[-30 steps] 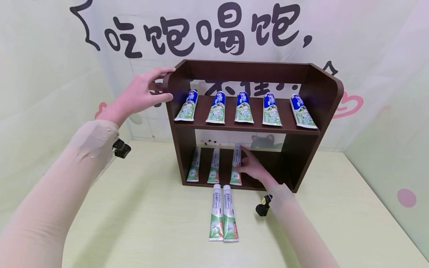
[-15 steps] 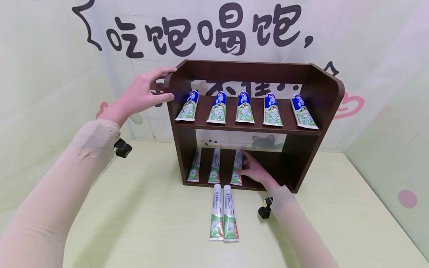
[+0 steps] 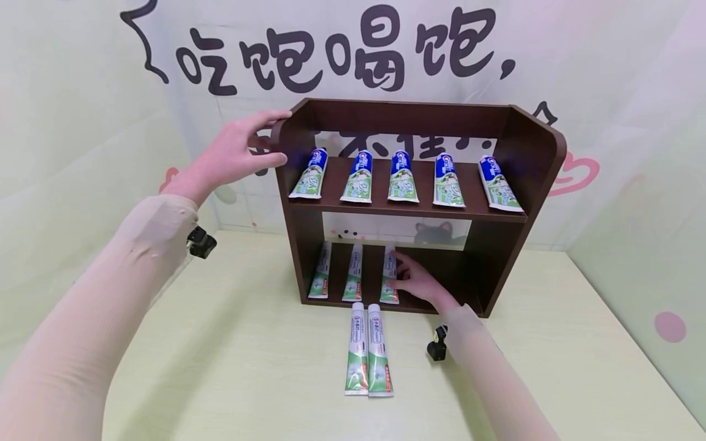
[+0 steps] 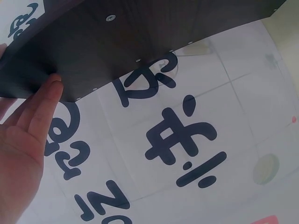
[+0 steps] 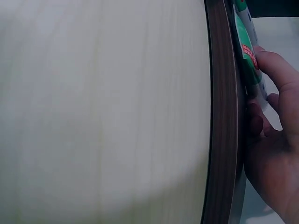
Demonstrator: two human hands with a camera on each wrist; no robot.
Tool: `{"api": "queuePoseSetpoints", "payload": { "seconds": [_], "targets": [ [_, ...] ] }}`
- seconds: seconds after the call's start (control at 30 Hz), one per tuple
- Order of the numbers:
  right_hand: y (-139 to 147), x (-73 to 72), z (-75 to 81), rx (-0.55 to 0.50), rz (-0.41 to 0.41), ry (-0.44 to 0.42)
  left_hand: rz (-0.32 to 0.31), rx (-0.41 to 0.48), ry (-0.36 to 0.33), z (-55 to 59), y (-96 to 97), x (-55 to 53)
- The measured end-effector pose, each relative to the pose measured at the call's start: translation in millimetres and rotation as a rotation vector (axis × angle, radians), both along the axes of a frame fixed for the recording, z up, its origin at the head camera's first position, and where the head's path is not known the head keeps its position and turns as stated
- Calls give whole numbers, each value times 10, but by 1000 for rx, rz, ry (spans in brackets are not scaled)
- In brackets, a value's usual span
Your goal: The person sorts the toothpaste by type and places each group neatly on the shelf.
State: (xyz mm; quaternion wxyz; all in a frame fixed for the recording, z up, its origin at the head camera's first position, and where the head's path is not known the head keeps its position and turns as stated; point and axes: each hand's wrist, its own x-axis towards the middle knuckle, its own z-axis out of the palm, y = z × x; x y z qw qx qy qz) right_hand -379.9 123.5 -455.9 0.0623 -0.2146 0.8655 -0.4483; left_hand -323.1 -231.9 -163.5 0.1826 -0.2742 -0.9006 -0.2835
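Observation:
A dark brown two-tier shelf (image 3: 408, 212) stands on the table. My left hand (image 3: 239, 150) holds its left side panel, thumb at the front edge; the left wrist view shows fingers (image 4: 44, 105) against the panel's outer face. On the lower tier, my right hand (image 3: 419, 280) grips a green-and-white toothpaste tube (image 3: 388, 275) from its right side. In the right wrist view the thumb lies on that tube (image 5: 247, 49). Two similar tubes, one (image 3: 353, 275) nearer and one (image 3: 319, 272) at the far left, lie beside it.
Several blue-and-green toothpaste tubes (image 3: 403, 177) lie in a row on the upper tier. Two more green-and-white tubes, a left one (image 3: 357, 352) and a right one (image 3: 379, 352), lie side by side on the table (image 3: 265, 367) before the shelf. A printed backdrop (image 3: 138, 122) stands behind.
The gripped tube has shifted slightly, and my right fingers sit a little lower along it. My left hand keeps its place on the shelf.

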Motion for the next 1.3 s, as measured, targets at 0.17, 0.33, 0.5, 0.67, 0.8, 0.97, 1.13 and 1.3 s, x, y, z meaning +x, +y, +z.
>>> {"api": "queuePoseSetpoints", "payload": {
  "seconds": [0.17, 0.33, 0.5, 0.67, 0.8, 0.97, 1.13, 1.3],
  "targets": [
    [-1, -5, -24, 20, 0, 20, 1, -4, -1, -2, 0, 4],
    [-7, -1, -32, 31, -8, 23, 1, -6, 1, -1, 1, 9],
    [-4, -5, -35, 44, -9, 25, 1, -4, -3, -1, -6, 14],
    [1, 2, -23, 35, 7, 41, 5, -6, -7, 1, -8, 13],
    [1, 2, -25, 41, 2, 45, 3, 2, -8, 2, -5, 9],
    [-2, -18, -37, 44, 3, 45, 4, -6, -5, 5, -16, 13],
    [7, -6, -40, 16, 22, 56, 3, 9, -7, -2, -22, 13],
    [27, 41, -13, -2, 44, 94, 8, -5, -2, 1, -14, 13]
  ]
}}
